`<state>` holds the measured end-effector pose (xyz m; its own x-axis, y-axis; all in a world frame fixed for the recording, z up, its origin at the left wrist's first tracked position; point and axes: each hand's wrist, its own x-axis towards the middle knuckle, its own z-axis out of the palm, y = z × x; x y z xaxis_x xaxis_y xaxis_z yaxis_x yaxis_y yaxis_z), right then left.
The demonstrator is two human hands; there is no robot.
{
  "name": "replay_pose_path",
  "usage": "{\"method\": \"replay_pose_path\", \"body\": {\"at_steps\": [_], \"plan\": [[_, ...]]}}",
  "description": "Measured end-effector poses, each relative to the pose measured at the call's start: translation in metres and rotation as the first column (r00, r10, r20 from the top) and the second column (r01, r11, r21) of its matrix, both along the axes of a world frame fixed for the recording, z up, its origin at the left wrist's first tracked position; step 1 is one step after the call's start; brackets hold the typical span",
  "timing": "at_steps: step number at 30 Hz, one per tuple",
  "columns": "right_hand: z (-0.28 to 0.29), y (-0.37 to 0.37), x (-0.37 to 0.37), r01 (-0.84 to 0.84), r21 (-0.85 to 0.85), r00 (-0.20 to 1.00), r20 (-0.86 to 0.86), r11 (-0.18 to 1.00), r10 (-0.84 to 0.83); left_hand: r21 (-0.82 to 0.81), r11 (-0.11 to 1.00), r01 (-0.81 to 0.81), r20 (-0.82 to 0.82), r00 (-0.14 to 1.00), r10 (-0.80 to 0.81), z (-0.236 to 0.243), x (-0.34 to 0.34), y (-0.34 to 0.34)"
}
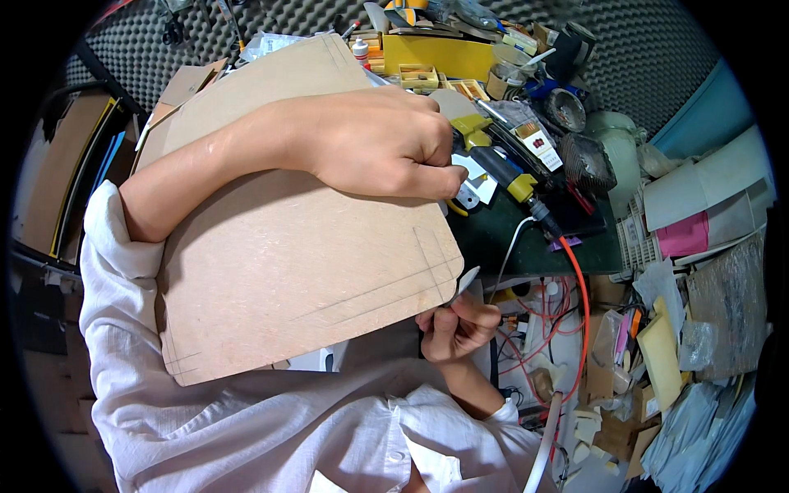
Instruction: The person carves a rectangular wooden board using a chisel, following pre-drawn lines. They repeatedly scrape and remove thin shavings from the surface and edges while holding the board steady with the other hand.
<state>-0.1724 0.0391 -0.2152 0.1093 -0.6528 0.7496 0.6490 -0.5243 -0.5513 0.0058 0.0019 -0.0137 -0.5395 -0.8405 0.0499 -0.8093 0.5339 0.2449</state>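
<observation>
A large tan board [304, 255] with rounded corners and pencil lines near its edges is held in front of my body, tilted. My left forearm lies across it, and my left hand [382, 144] is closed at its right edge, fingers curled over and their tips hidden. Beside the board's near right corner, my right hand [460, 327] is closed in a pinch. Between its thumb and fingers is a thin light grey strip [468, 281], set against the rounded corner. Its exact kind cannot be made out.
Behind the board, a dark green worktop [526, 255] carries a yellow-and-black power tool [501, 160] with an orange cable [582, 304]. Small boxes, jars and a fan-like metal part [588, 160] crowd the back. Packaging and foam sheets [662, 345] pile up at right.
</observation>
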Motion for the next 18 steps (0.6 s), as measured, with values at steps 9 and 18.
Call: {"method": "replay_pose_path", "body": {"at_steps": [9, 18], "plan": [[0.024, -0.009, -0.003, 0.072, -0.018, 0.992, -0.102, 0.997, -0.074, 0.033, 0.999, -0.007, -0.08, 0.997, 0.009, 0.002, -0.002, 0.001], [0.026, -0.012, -0.001, 0.124, -0.054, 0.986, -0.106, 0.991, -0.129, 0.023, 1.0, -0.012, -0.129, 0.992, 0.015, 0.002, -0.001, 0.002]]}}
